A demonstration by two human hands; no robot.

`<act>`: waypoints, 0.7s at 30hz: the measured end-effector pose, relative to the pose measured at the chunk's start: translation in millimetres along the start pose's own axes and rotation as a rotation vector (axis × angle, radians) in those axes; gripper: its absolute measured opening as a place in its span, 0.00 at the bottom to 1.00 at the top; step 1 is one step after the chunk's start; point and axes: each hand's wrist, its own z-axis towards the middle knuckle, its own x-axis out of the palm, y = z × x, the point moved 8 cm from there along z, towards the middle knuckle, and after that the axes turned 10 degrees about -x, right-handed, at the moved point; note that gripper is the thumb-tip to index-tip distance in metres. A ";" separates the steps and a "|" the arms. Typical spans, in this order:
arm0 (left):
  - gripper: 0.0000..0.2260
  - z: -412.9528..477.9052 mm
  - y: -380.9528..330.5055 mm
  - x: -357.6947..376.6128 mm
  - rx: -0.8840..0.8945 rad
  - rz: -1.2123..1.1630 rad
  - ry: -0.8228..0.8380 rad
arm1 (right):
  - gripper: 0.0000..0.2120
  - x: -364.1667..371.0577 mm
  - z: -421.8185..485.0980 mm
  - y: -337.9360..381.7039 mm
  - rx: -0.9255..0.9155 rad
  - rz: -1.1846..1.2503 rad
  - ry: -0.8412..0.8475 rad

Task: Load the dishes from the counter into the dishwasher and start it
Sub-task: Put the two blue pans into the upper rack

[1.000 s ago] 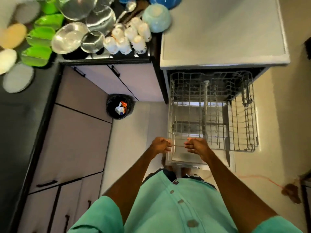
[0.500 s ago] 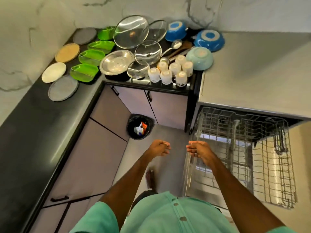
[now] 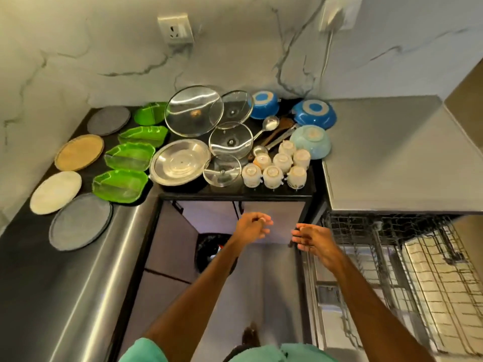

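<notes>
I see both hands out front over the floor. Left hand (image 3: 252,227) fingers loosely curled, right hand (image 3: 313,239) fingers relaxed, neither holding anything. Cups (image 3: 273,167), lids (image 3: 194,111) and plates (image 3: 81,220) sit on the counter (image 3: 39,296). Dishwasher rack (image 3: 423,270) is pulled out at right.

Cups (image 3: 283,162) on counter (image 3: 31,296), rack (image 3: 431,283) lower right, bin (image 3: 206,246), probably, below counter

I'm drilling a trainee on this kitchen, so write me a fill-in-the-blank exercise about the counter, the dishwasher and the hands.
1. The counter holds ____ green trays.
2. The left hand and the right hand both hold ____.
3. The dishwasher rack is pulled out and ____.
Missing words: four; nothing; empty.
</notes>
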 end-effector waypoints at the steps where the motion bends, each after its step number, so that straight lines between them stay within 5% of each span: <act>1: 0.09 5.6 -17.2 0.1 0.033 0.016 0.006 | 0.12 1.1 6.2 12.4 -0.028 0.004 -0.010; 21: 0.09 169.3 -259.5 -17.7 0.304 0.276 -0.153 | 0.10 12.7 236.5 247.1 -0.272 -0.022 -0.023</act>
